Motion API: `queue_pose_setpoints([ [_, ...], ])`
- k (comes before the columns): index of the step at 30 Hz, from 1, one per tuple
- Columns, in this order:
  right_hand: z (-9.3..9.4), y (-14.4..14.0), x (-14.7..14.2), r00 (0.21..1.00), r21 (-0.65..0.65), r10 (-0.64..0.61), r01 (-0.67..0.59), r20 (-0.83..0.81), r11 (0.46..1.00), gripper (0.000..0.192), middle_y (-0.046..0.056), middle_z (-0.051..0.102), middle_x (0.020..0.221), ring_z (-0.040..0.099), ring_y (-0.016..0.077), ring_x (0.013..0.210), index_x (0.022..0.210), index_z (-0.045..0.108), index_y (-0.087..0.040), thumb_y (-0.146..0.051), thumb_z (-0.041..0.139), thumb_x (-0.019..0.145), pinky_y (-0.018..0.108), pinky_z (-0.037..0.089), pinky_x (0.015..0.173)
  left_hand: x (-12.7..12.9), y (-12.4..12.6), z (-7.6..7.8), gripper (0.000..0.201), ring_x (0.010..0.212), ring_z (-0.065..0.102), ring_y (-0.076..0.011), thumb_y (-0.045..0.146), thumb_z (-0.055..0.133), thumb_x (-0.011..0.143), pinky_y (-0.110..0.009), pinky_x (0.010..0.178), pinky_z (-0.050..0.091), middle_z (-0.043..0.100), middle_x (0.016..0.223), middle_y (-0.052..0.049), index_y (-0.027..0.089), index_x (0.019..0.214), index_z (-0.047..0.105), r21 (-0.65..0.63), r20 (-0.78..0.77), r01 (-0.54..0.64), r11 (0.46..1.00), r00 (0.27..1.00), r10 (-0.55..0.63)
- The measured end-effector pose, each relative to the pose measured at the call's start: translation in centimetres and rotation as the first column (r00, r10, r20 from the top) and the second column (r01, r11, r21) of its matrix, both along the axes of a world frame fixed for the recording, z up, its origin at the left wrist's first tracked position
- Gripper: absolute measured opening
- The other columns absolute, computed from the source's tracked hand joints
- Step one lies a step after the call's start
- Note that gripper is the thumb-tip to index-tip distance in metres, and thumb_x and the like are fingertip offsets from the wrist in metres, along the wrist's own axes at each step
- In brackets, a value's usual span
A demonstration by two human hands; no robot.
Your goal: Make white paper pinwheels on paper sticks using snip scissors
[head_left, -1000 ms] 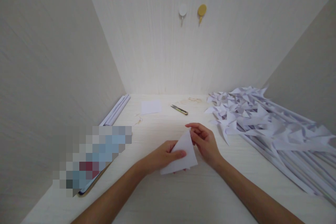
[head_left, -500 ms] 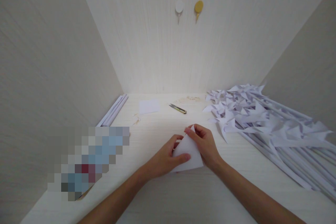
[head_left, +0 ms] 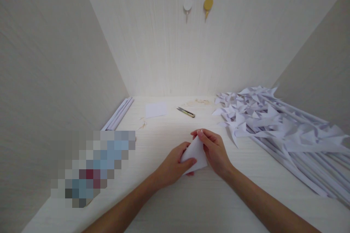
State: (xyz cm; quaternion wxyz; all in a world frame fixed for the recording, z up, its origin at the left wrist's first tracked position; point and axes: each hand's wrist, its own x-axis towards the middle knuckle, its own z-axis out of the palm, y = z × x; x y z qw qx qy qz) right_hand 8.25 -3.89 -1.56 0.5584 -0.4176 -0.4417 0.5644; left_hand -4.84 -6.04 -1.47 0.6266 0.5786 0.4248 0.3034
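Between my two hands is a piece of white paper [head_left: 195, 154], held just above the table with one corner pointing up and away. My left hand [head_left: 176, 164] grips its left side, the thumb lying across the front and the fingers behind. The upper corner is pinched by my right hand [head_left: 213, 147], thumb on top. How the paper is folded at the back is hidden. Beyond my hands lies a pair of thread snips [head_left: 186, 112], and left of it a flat white sheet of paper [head_left: 156, 110].
At the right is a pile of white paper pinwheels [head_left: 251, 113] on rolled paper sticks. Several paper rolls [head_left: 120, 114] lie along the left wall. A pixelated object [head_left: 101, 165] covers the near left. Rubber bands [head_left: 202, 101] lie by the back wall, where two hooks [head_left: 208, 4] are fixed.
My right thumb has moved over the paper's upper corner. The paper looks narrower and its lower edge sits higher, with left fingertips now showing beneath it.
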Motion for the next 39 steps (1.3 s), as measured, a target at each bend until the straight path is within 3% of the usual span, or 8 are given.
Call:
queue_pose_setpoints([
  [6,0.0,-0.1,0.1,0.998,0.003,0.033,-0.033,-0.052,0.999,0.022,-0.001,0.049,0.058,0.04,0.008,0.049,0.067,0.064,-0.016,-0.038,0.062,0.066,0.02,0.028,0.043,-0.2,-0.1,0.1,0.027,0.052,0.055,-0.0109,0.028,0.054,0.07,-0.025,0.049,0.046,0.054,0.075,-0.002,0.015,0.091,0.045,-0.052,0.008,0.065,0.997,0.998,-0.064],
  [17,0.4,-0.4,0.3,0.991,0.03,0.085,-0.083,-0.099,0.996,0.018,-0.001,0.05,0.06,0.04,0.0074,0.05,0.066,0.066,-0.017,-0.034,0.061,0.067,0.02,0.027,0.043,-0.5,-0.1,-0.3,0.032,0.055,0.06,-0.0138,0.029,0.055,0.071,-0.022,0.046,0.046,0.057,0.072,-0.004,0.013,0.095,0.042,-0.132,0.172,0.19,0.973,0.971,-0.166],
  [21,0.2,-0.1,0.5,0.997,0.007,0.011,-0.01,-0.08,1.0,0.019,-0.001,0.05,0.055,0.04,0.0074,0.049,0.065,0.067,-0.016,-0.035,0.064,0.064,0.021,0.027,0.043,-0.8,0.1,0.3,0.039,0.059,0.061,-0.0153,0.03,0.057,0.069,-0.022,0.047,0.047,0.059,0.075,-0.006,0.014,0.102,0.043,-0.147,0.201,0.224,0.963,0.96,-0.193],
  [23,0.1,0.3,0.6,0.991,-0.041,-0.078,0.074,-0.111,0.996,0.021,-0.001,0.051,0.053,0.04,0.0071,0.048,0.064,0.068,-0.015,-0.036,0.067,0.06,0.021,0.027,0.043,-1.2,0.5,0.6,0.041,0.062,0.062,-0.0158,0.029,0.06,0.067,-0.023,0.048,0.048,0.061,0.079,-0.007,0.014,0.102,0.045,-0.11,0.174,0.151,0.982,0.976,-0.13],
  [26,-0.1,0.9,0.9,0.96,-0.121,-0.194,0.172,-0.202,0.978,0.021,-0.001,0.054,0.054,0.042,0.0068,0.049,0.061,0.068,-0.015,-0.035,0.071,0.054,0.02,0.031,0.044,-1.9,1.4,0.9,0.039,0.066,0.06,-0.0144,0.027,0.065,0.061,-0.024,0.052,0.05,0.062,0.078,-0.005,0.015,0.095,0.051,0.01,0.139,-0.099,0.995,0.986,0.097],
  [30,-0.3,1.4,1.2,0.926,-0.169,-0.234,0.191,-0.295,0.967,0.019,0.0,0.058,0.058,0.049,0.0078,0.054,0.057,0.067,-0.015,-0.032,0.073,0.051,0.019,0.037,0.047,-2.8,2.2,1.2,0.029,0.061,0.058,-0.0108,0.028,0.066,0.059,-0.024,0.057,0.052,0.061,0.072,-0.001,0.015,0.084,0.059,0.161,0.204,-0.384,0.909,0.914,0.35],
  [35,-0.5,1.3,1.0,0.912,-0.211,-0.214,0.146,-0.35,0.967,0.02,0.001,0.06,0.057,0.051,0.0076,0.054,0.058,0.067,-0.014,-0.031,0.074,0.049,0.017,0.041,0.048,-3.3,2.2,1.5,0.023,0.053,0.056,-0.0097,0.029,0.063,0.062,-0.021,0.049,0.049,0.061,0.062,0.0,0.015,0.081,0.063,0.267,0.269,-0.483,0.834,0.868,0.417],
  [39,-0.7,1.0,0.7,0.908,-0.221,-0.198,0.121,-0.368,0.968,0.02,0.0,0.061,0.057,0.052,0.0068,0.054,0.058,0.067,-0.014,-0.03,0.075,0.05,0.016,0.043,0.05,-3.3,2.0,1.8,0.015,0.054,0.053,-0.0081,0.028,0.058,0.068,-0.017,0.043,0.043,0.062,0.071,-0.002,0.016,0.074,0.065,0.4,0.228,-0.51,0.762,0.86,0.456],
])
